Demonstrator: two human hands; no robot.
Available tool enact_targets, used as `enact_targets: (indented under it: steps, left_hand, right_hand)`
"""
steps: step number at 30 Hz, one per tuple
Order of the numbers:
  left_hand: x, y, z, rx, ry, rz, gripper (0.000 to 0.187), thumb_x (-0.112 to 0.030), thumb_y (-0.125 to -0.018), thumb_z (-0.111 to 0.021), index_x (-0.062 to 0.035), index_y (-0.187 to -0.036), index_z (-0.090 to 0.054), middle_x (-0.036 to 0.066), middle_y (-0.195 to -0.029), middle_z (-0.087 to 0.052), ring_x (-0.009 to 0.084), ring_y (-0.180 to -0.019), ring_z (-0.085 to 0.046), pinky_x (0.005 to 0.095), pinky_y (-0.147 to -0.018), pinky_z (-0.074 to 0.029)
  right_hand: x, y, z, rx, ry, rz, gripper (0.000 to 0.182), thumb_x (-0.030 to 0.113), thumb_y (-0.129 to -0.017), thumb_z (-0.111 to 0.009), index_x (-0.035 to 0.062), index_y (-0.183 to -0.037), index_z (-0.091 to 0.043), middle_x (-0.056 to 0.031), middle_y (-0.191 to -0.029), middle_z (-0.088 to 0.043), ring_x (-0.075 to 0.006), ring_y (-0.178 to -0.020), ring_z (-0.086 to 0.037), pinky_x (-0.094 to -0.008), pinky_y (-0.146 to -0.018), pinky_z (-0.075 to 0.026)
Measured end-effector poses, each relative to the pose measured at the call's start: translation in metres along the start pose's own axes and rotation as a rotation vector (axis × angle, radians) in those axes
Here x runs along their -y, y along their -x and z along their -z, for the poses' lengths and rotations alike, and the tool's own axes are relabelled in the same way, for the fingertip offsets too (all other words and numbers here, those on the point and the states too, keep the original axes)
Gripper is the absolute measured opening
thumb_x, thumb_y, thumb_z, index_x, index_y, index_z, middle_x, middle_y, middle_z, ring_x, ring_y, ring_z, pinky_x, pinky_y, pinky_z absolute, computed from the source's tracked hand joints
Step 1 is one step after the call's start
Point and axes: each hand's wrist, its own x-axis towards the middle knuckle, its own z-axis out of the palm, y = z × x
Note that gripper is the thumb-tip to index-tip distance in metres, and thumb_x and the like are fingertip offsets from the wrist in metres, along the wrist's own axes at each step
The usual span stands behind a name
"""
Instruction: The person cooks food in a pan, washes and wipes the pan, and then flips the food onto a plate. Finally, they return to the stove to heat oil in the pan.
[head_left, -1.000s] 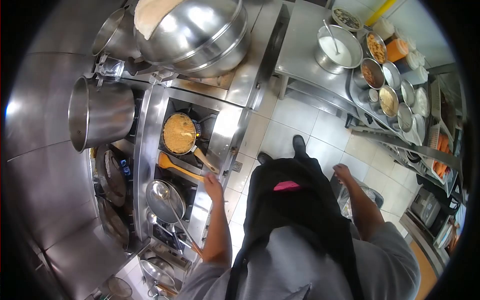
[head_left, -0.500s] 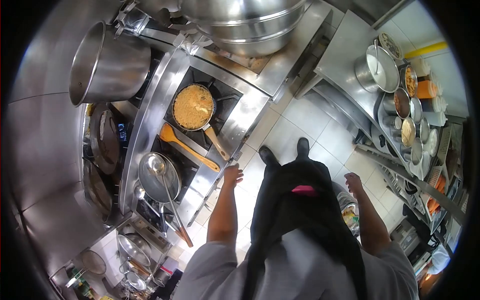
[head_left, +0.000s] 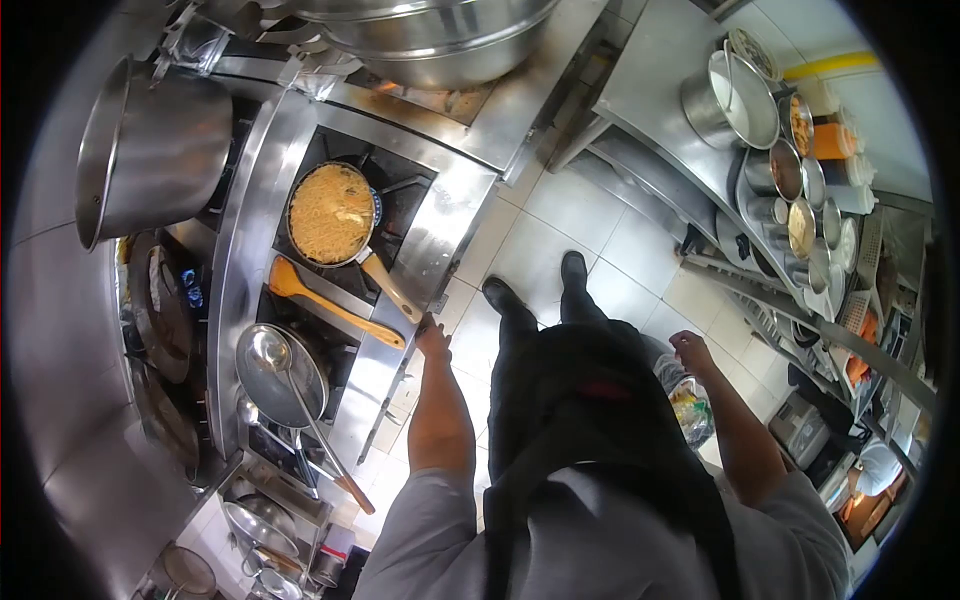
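My left hand (head_left: 433, 340) is at the stove's front edge, just below the end of a wooden pan handle (head_left: 391, 287). Its fingers are bent toward the edge, and what they grip, if anything, is hidden. That handle belongs to a pan (head_left: 331, 214) on a burner, filled with an orange-yellow shredded or noodle-like food. Blue flame shows at the pan's right rim. Beside it, a wooden spatula (head_left: 330, 303) lies across the stove. On my other side, my right hand (head_left: 688, 350) hangs above the floor with its fingers curled in and nothing visible in them.
A wok (head_left: 307, 385) holding a long-handled ladle (head_left: 270, 350) sits nearer me on the stove. A tall pot (head_left: 165, 150) and a big steel steamer-like vessel (head_left: 440, 45) stand beyond. At right, a steel counter (head_left: 650, 90) bears a pot (head_left: 720, 100) and several containers.
The view has shifted right, so the stove appears farther left. My left hand has moved up to the stove's front edge by the pan handle. Blue flame now shows beside the pan.
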Motion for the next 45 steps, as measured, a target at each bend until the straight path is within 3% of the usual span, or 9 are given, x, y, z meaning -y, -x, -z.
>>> enact_targets:
  steps: [8,10,15,25,28,30,35,43,45]
  left_hand:
    - [-0.007,0.006,-0.001,0.010,-0.006,0.017,0.046,-0.035,-0.095,-0.054,-0.0240,-0.138,-0.042,0.004,-0.146,-0.042,0.0309,-0.134,-0.041,0.0585,-0.100,-0.034]
    - [-0.007,0.002,-0.001,-0.024,0.011,0.051,0.040,-0.036,-0.093,-0.058,-0.0236,-0.129,-0.048,-0.004,-0.139,-0.045,0.0268,-0.130,-0.045,0.0538,-0.091,-0.038]
    - [-0.007,0.004,-0.002,-0.013,0.022,0.053,0.040,-0.035,-0.092,-0.060,-0.0244,-0.129,-0.048,-0.005,-0.139,-0.044,0.0279,-0.131,-0.044,0.0549,-0.091,-0.038]
    - [-0.007,0.000,0.001,0.004,0.047,0.065,0.040,-0.027,-0.095,-0.056,-0.0248,-0.133,-0.048,-0.004,-0.144,-0.041,0.0276,-0.132,-0.043,0.0557,-0.093,-0.038]
    - [-0.010,0.007,-0.002,-0.005,0.067,0.070,0.038,-0.025,-0.095,-0.055,-0.0233,-0.133,-0.048,-0.002,-0.143,-0.042,0.0279,-0.132,-0.043,0.0553,-0.093,-0.038]
    - [-0.012,0.010,-0.003,-0.007,0.066,0.067,0.037,-0.023,-0.096,-0.054,-0.0228,-0.133,-0.048,-0.002,-0.143,-0.042,0.0283,-0.132,-0.043,0.0555,-0.094,-0.038]
    - [-0.014,0.013,-0.005,-0.015,0.084,0.069,0.036,-0.019,-0.096,-0.051,-0.0213,-0.132,-0.048,0.000,-0.141,-0.043,0.0294,-0.132,-0.042,0.0566,-0.095,-0.037]
    - [-0.018,0.018,-0.007,-0.014,0.082,0.123,0.044,-0.028,-0.095,-0.058,-0.0213,-0.136,-0.043,0.002,-0.144,-0.039,0.0314,-0.132,-0.042,0.0599,-0.096,-0.038]
    - [-0.016,0.023,-0.004,0.019,0.002,0.104,0.061,-0.044,-0.093,-0.058,-0.0196,-0.143,-0.033,0.008,-0.146,-0.037,0.0304,-0.133,-0.042,0.0605,-0.098,-0.040]
  right_hand:
    - [-0.040,0.000,0.001,-0.006,0.017,-0.015,0.024,0.032,-0.090,-0.060,0.0103,-0.098,-0.066,-0.0026,-0.068,-0.057,-0.0115,-0.057,-0.052,-0.0274,-0.046,-0.040]
    - [-0.037,-0.001,-0.001,-0.005,0.000,0.000,0.025,0.032,-0.090,-0.060,0.0097,-0.098,-0.066,-0.0024,-0.067,-0.056,-0.0113,-0.057,-0.052,-0.0273,-0.046,-0.040]
    - [0.007,0.008,-0.003,0.028,0.018,0.008,0.031,0.029,-0.091,-0.059,-0.0001,-0.099,-0.065,-0.0080,-0.072,-0.063,-0.0148,-0.061,-0.059,-0.0296,-0.058,-0.048]
    - [0.016,0.006,-0.006,0.008,0.000,0.032,0.032,0.029,-0.091,-0.059,-0.0010,-0.097,-0.065,-0.0087,-0.071,-0.063,-0.0159,-0.063,-0.059,-0.0307,-0.061,-0.049]
    - [0.004,0.001,-0.004,0.003,0.046,0.029,0.031,0.030,-0.091,-0.059,-0.0005,-0.098,-0.065,-0.0084,-0.072,-0.063,-0.0157,-0.063,-0.059,-0.0304,-0.062,-0.048]
    - [-0.006,-0.003,-0.002,0.045,0.018,0.020,0.025,0.034,-0.091,-0.059,0.0121,-0.101,-0.065,-0.0007,-0.070,-0.055,-0.0100,-0.057,-0.048,-0.0259,-0.046,-0.038]
    - [-0.005,-0.002,-0.002,0.041,0.016,-0.007,0.026,0.035,-0.091,-0.059,0.0122,-0.101,-0.065,-0.0010,-0.070,-0.055,-0.0108,-0.057,-0.049,-0.0262,-0.046,-0.039]
    - [0.001,-0.007,-0.002,0.032,0.047,0.096,0.027,0.034,-0.089,-0.059,0.0097,-0.100,-0.065,-0.0027,-0.067,-0.057,-0.0112,-0.052,-0.049,-0.0270,-0.044,-0.039]
    - [-0.004,-0.014,-0.001,0.023,0.075,0.163,0.027,0.033,-0.089,-0.059,0.0093,-0.100,-0.066,-0.0030,-0.067,-0.057,-0.0109,-0.050,-0.048,-0.0271,-0.041,-0.039]
